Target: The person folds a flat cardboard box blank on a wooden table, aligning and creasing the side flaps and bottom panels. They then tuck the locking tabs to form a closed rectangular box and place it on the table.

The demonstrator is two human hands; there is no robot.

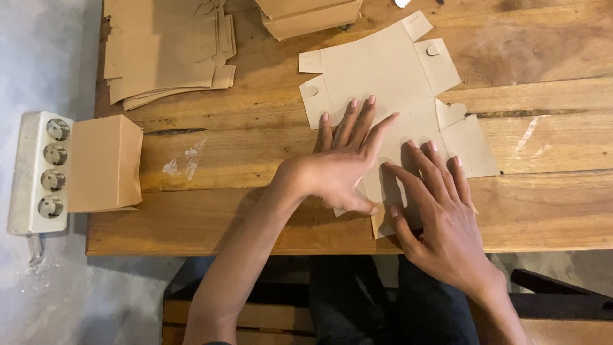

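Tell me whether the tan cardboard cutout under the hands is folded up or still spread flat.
Spread flat: the tan cardboard cutout lies on the wooden table, its flaps out to the sides, with the left hand and right hand pressing it.

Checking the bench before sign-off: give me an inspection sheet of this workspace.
Surface: wooden table, scuffed with pale marks.
Job's things: flat brown cardboard box blank, unfolded, lying on the table.
Clutter: stack of flat blanks at far left; folded cardboard box at left edge; another cardboard piece at top.
Hands: left hand and right hand both pressed flat on the blank, fingers spread.
Cables: white power strip off the table's left edge; its cord barely shows.
Surroundings: grey floor.
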